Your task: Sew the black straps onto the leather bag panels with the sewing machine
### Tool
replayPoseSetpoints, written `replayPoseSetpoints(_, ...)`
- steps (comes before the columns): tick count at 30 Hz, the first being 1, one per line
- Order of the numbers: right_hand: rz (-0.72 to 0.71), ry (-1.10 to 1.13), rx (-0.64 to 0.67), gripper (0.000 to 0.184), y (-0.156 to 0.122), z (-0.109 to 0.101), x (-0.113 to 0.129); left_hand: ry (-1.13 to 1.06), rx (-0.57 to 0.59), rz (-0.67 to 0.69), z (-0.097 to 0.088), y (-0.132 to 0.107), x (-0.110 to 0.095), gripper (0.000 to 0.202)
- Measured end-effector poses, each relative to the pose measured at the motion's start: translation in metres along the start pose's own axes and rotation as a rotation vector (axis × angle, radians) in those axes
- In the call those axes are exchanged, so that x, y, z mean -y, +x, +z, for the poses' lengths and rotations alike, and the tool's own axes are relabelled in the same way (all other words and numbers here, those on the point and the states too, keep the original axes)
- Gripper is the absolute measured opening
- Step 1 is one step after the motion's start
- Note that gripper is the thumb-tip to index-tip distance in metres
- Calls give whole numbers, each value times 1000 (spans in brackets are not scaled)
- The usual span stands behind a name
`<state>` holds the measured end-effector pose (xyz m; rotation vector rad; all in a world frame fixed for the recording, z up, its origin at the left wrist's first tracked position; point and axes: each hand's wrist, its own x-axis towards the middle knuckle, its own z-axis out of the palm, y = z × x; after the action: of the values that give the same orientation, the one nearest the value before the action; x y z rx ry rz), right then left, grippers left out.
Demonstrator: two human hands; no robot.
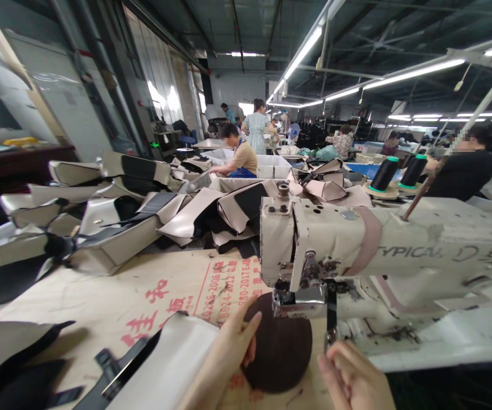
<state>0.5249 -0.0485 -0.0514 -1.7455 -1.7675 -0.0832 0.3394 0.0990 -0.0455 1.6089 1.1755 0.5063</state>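
Observation:
A cream sewing machine [382, 245] stands on the table, its presser foot [299, 299] over a round dark brown patch [280, 350]. My left hand [224, 359] lies on the left edge of the patch, fingers stretched out and flat. My right hand [351, 376] is at the lower right, just below the machine head, with its fingers curled together in a pinch beside a thin black strap [330, 310] that hangs by the needle. What it pinches is hidden.
A grey and black cover piece [164, 364] lies left of my hand. Stacks of beige and black seat-cover pieces [113, 210] fill the table behind. Two dark thread cones [400, 173] stand behind the machine. Other people work at tables farther back.

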Motion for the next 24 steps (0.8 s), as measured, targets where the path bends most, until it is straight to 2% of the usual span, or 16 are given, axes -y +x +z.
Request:
replayPoseSetpoints(3,99,-50,25,29,24,-13,-12,255,-96,121,8,26,-1,44)
replayPoseSetpoints(5,177,-157,139,35,40,-13,-18,337,-134,200,6,34,-5,28)
replayPoseSetpoints(8,275,-323,321,38,61,-11,-22,323,-164,271,-4,32,-6,26)
replayPoseSetpoints(10,295,-382,372,30,71,-10,-23,120,-158,261,-9,28,-1,25)
replayPoseSetpoints(15,321,-368,337,20,84,-5,-22,-1013,-15,123,3,25,14,21)
replayPoseSetpoints(17,334,-357,319,18,85,-1,-21,-1299,-9,100,8,29,15,16)
replayPoseSetpoints(21,349,-326,290,18,88,6,-17,-1459,-154,86,-4,32,14,20)
replayPoseSetpoints(24,351,-305,286,20,91,10,-13,-1366,-227,92,-21,23,15,17)
